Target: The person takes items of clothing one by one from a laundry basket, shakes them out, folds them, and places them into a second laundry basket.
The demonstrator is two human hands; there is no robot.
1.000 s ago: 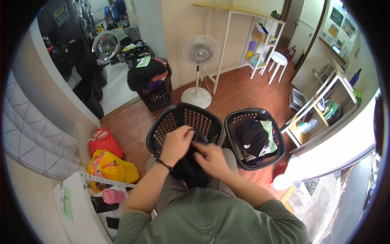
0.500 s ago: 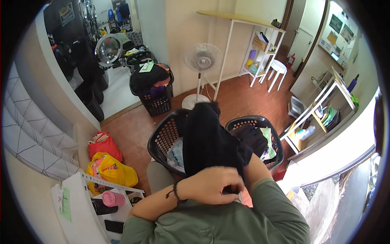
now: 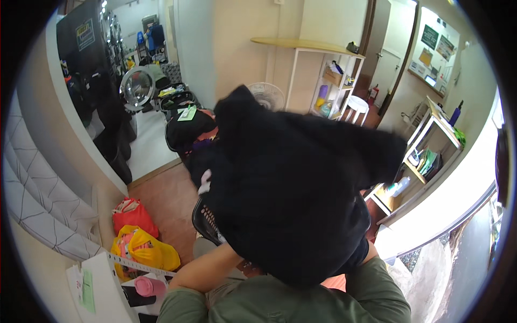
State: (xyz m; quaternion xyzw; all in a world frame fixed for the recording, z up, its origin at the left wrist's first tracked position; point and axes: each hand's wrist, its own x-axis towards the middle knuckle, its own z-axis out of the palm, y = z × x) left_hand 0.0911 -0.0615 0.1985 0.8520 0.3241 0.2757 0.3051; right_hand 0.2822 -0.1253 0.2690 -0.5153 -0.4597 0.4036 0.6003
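A black shirt (image 3: pixel 291 188) is spread wide in front of me, with a short sleeve sticking out to the right. My left forearm (image 3: pixel 207 269) runs under its lower left edge. On the other side my right forearm (image 3: pixel 370 253) goes in behind the cloth. Both hands are hidden by the shirt, so their fingers do not show. A small pale pink patch shows at the shirt's left edge; whether it is fingertips or a print I cannot make out. Beneath the shirt, part of a black laundry basket (image 3: pixel 204 219) is visible.
A full black basket (image 3: pixel 180 129) stands by the doorway. The white fan (image 3: pixel 266 97) is partly covered by the shirt. Red (image 3: pixel 134 218) and yellow (image 3: pixel 156 255) bags lie at left, near a white shelf holding a pink cup (image 3: pixel 149 286). A shelf rack (image 3: pixel 425 145) stands at right.
The black shirt, bunched over my arms before, is now raised and opened out wide. It covers the baskets and both hands; my left hand was visible before.
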